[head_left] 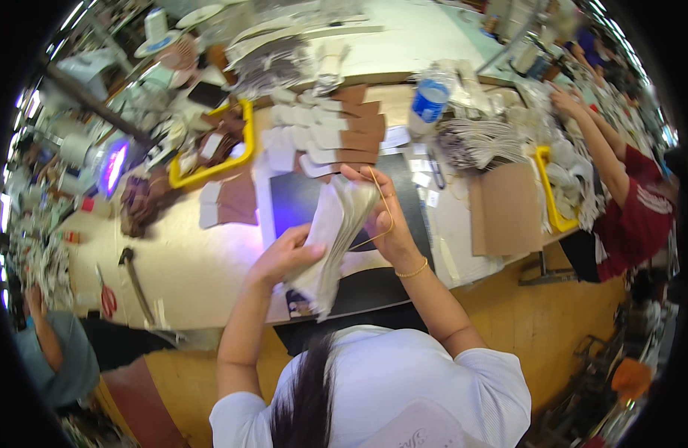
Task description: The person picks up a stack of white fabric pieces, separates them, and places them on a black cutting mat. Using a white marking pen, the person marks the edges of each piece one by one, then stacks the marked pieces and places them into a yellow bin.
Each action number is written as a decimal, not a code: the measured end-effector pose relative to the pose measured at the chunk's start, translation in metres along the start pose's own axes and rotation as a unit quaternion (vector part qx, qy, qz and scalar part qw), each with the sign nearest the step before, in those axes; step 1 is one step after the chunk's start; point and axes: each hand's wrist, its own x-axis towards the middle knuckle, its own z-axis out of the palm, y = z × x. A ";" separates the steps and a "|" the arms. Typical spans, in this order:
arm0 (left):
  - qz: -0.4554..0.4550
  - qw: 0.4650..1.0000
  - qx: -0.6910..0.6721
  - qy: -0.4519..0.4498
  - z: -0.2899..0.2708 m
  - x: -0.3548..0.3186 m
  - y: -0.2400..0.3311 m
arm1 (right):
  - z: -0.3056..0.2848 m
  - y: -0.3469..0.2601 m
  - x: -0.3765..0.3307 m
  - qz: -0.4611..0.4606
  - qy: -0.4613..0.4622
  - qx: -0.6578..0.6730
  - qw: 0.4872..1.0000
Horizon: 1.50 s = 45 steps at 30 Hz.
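My left hand (282, 257) grips the lower left side of a thick stack of pale flat cut pieces (333, 235), held upright over a black mat (303, 198). My right hand (381, 216) holds the stack's upper right side, with a thin tan rubber band (383, 201) stretched over its fingers beside the stack. Rows of brown and white cut pieces (336, 127) lie fanned out on the table just beyond.
A yellow tray (247, 134) of brown pieces sits at back left, a hammer (135, 280) and red scissors (107, 299) at front left. A water bottle (430, 101) stands at the back. Another person in red (627, 216) works on the right, one in grey (56, 351) at lower left.
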 end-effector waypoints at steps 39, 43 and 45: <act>0.113 0.632 0.626 0.442 -0.298 0.287 0.248 | -0.049 0.017 -0.008 -0.044 0.012 -0.647 0.761; 0.278 0.395 0.732 0.481 -0.243 0.289 0.244 | -0.049 0.012 -0.009 -0.037 0.018 -0.650 0.759; 0.325 0.392 0.749 0.424 -0.193 0.301 0.232 | -0.048 0.013 -0.008 -0.037 0.018 -0.648 0.760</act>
